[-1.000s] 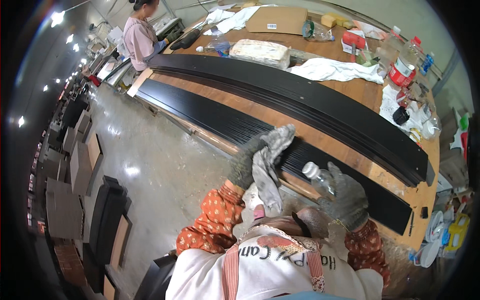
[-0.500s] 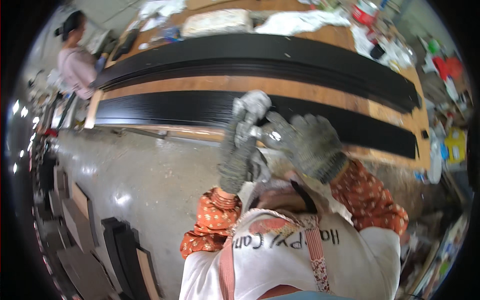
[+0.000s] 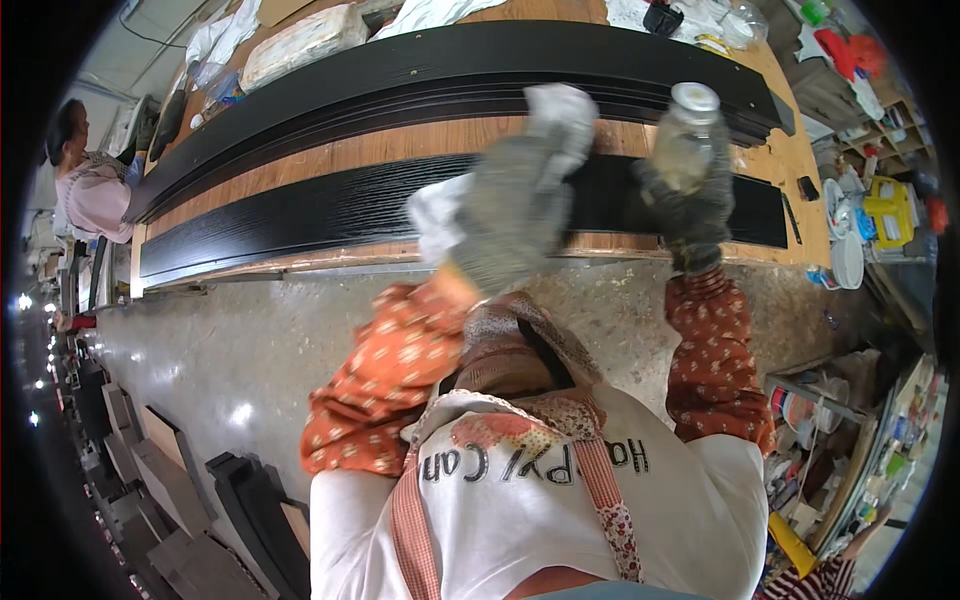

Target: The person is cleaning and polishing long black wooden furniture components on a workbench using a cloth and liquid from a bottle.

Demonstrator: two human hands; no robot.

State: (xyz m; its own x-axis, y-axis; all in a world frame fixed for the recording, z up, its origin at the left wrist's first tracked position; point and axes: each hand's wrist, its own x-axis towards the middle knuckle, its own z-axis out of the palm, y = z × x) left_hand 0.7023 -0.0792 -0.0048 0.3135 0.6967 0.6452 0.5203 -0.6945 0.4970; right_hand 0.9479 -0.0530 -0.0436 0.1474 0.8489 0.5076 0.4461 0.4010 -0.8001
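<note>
My left hand (image 3: pixel 512 212), in a grey knit glove blurred by motion, is closed on a white cloth (image 3: pixel 563 108) that sticks out past both sides of it. It is over the nearer black wood-grain board (image 3: pixel 335 208); whether the cloth touches the board, I cannot tell. Gloved as well, my right hand (image 3: pixel 690 215) grips a clear bottle (image 3: pixel 688 150) with a pale lid, held upright above the right part of the same board. A second black board with a grooved edge (image 3: pixel 430 70) lies parallel, farther back on the wooden table (image 3: pixel 400 138).
A whitish wrapped block (image 3: pixel 305 45) and crumpled white sheets lie along the table's far side. Another person (image 3: pixel 90 185) is at the table's left end. Boards (image 3: pixel 165 465) stack on the floor at left. A yellow container (image 3: pixel 888 212) and clutter stand at right.
My right hand has moved right and away from my left hand, and the bottle now stands upright. My left hand with the cloth has shifted over the nearer board. The whole view has turned slightly.
</note>
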